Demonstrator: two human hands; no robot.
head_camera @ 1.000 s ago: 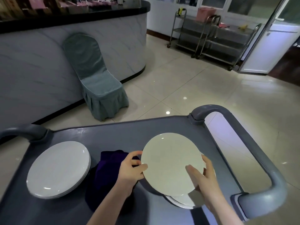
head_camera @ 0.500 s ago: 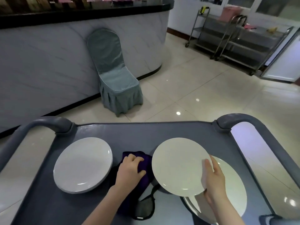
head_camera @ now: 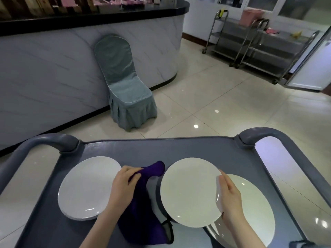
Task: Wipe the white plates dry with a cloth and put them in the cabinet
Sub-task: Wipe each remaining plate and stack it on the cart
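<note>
The left hand (head_camera: 123,185) curls its fingers around a bunched dark purple cloth (head_camera: 143,212) on the grey plastic cart top (head_camera: 161,149). The right hand (head_camera: 231,199) grips the right rim of a round white plate (head_camera: 188,192), held over a second white plate (head_camera: 254,212). A stack of white plates (head_camera: 87,187) lies left of the cloth

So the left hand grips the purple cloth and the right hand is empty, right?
Not quite. The left hand does grip the purple cloth, but the right hand is not empty: it holds a white plate by its right rim. The head view shows this.
</note>
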